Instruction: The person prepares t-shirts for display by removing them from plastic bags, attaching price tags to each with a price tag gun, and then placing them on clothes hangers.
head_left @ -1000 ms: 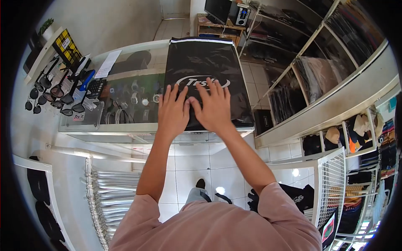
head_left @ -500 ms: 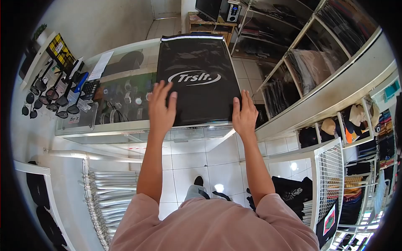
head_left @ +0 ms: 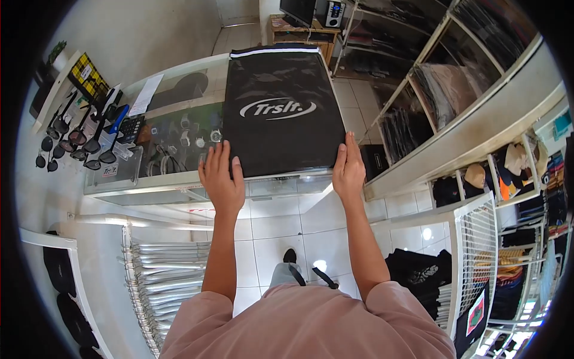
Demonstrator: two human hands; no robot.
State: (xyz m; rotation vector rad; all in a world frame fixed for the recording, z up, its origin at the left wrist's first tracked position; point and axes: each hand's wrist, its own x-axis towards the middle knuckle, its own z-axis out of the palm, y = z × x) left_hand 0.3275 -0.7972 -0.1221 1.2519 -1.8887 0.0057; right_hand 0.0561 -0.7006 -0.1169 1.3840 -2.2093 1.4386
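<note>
Black bag (head_left: 278, 113) lay flat on counter (head_left: 149, 190), unlifted; left hand (head_left: 220, 179) and right hand (head_left: 348, 169), both open-palmed, rested at its near corners.

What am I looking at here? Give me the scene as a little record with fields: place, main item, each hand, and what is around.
Place: shop counter, a glass display case
Main item: black bag with a white "Trslr." logo, lying flat on the case
Left hand: flat across the bag's near left corner, fingers extended
Right hand: on the bag's near right edge, fingers extended
Inside case: watches
Left of bag: sunglasses, paper sheet
Right side: shelves of folded clothing
</note>
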